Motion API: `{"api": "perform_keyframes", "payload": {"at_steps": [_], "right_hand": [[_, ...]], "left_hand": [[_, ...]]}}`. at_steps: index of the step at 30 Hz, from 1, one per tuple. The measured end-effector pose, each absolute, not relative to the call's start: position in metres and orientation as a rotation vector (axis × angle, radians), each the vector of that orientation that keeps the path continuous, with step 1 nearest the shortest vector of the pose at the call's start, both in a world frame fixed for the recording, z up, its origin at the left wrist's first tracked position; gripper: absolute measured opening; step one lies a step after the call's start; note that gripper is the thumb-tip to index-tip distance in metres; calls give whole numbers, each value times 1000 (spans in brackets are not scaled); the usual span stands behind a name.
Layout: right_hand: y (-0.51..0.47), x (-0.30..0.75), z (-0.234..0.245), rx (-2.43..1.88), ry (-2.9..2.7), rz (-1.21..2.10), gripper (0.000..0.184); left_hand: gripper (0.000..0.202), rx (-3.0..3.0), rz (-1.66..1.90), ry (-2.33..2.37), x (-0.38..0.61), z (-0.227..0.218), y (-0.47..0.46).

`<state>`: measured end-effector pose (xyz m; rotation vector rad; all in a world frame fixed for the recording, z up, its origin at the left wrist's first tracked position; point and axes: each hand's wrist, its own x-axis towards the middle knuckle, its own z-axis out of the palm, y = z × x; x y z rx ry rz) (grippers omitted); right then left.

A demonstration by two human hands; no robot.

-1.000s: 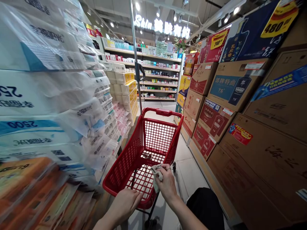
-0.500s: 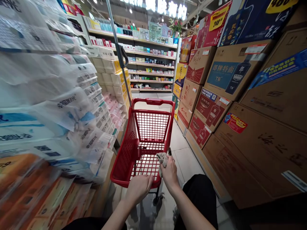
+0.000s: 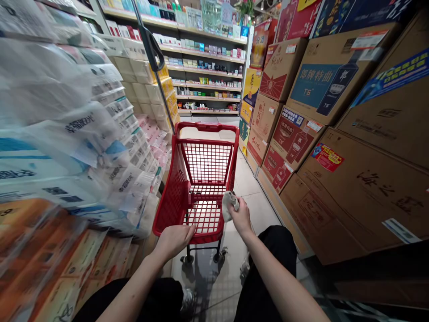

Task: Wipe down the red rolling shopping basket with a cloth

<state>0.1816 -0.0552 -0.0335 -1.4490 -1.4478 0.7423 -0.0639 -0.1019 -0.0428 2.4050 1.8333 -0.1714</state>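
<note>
A red plastic shopping cart (image 3: 172, 197) with a grid basket stands on the floor in front of me. My left hand (image 3: 176, 239) is closed on the basket's near rim, its fingertips hidden from above. In my right hand (image 3: 241, 217) a crumpled greyish-white cloth (image 3: 228, 206) is pinched, held beside the basket's right side. Whether the cloth touches the cart cannot be made out. From the cart's far left corner rises a thin pole (image 3: 164, 98) with a dark handle-like piece (image 3: 150, 47).
Plastic-wrapped paper packs (image 3: 110, 134) are stacked high on the left, with orange packs (image 3: 30, 241) below. Cardboard boxes (image 3: 335, 201) wall the right side. Shelves of small goods (image 3: 214, 58) stand at the far end. My knees flank the near floor.
My left hand has shifted left along the near rim. The cloth in my right hand has moved up slightly, away from the lower basket. The view has tilted down.
</note>
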Motion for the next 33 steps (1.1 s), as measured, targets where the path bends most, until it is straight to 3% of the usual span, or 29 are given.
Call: {"api": "perform_keyframes", "payload": {"at_steps": [10, 20, 28, 33], "right_hand": [[-55, 170, -36, -1799, -1601, 583, 28], [-120, 171, -48, -1710, -1529, 594, 24], [-87, 189, -45, -1789, -1466, 625, 24], [-66, 204, -45, -1827, -1520, 564, 22]], "left_hand": [[61, 2347, -87, 1947, -30, -43, -105], [63, 2312, -79, 1998, -19, -36, -114], [49, 2377, -181, 1895, -1, -34, -113], [59, 2361, -88, 1819, 8, -35, -104]]}}
